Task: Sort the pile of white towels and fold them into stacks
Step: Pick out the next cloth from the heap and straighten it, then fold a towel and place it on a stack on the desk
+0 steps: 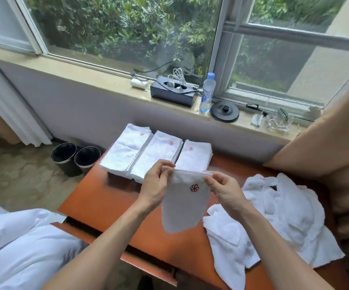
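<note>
A small white towel point(184, 206) with a red flower emblem hangs folded in the air above the orange table point(106, 201). My left hand point(156, 185) pinches its top left corner and my right hand point(223, 189) pinches its top right corner. Three stacks of folded white towels lie side by side at the table's far edge: left stack point(125, 149), middle stack point(156, 155), right stack point(194, 155). A loose pile of unfolded white towels point(274, 222) lies on the table's right side.
White bedding point(16, 243) lies at the lower left. Two black bins point(75, 160) stand on the floor left of the table. The windowsill holds a black box point(173, 94), a water bottle point(207, 93) and a kettle base point(224, 111). A tan curtain point(337, 143) hangs right.
</note>
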Tool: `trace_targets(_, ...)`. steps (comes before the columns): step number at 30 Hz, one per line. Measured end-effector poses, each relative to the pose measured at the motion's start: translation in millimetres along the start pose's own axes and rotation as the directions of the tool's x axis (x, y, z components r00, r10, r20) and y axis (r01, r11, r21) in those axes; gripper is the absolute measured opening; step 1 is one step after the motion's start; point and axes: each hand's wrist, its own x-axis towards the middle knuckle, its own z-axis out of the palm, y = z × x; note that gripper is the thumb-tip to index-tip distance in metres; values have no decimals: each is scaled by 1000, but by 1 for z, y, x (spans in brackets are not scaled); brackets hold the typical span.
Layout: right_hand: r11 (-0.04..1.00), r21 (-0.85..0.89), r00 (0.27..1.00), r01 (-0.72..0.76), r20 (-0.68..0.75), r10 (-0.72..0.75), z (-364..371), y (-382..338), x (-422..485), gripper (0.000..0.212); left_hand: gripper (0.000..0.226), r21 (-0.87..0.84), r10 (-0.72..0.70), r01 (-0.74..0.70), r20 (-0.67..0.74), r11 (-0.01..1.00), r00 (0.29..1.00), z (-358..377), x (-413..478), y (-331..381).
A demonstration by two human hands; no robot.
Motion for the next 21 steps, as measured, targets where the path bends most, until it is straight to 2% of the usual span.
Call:
trace_targets(3, 1000, -18, 994, -4, -109, 2, 31, -5, 10, 23, 19, -9, 20, -19, 85, 1000, 996, -31, 32, -6)
trace_targets(10, 993, -115, 970, 17, -240, -44, 68, -22, 24, 21, 18, 44, 106, -120, 242, 992, 964, -58, 96, -11)
trace_targets(17, 972, -228, 923, 53, -361, -135, 60, -39, 65, 14, 17, 56, 107, -132, 322, 990, 941, -37, 158, -6)
trace_targets(21, 956, -279, 915, 91, -356, -190, 43, -33, 88, 12, 15, 42, 111, -132, 327, 990, 938, -18, 182, -12)
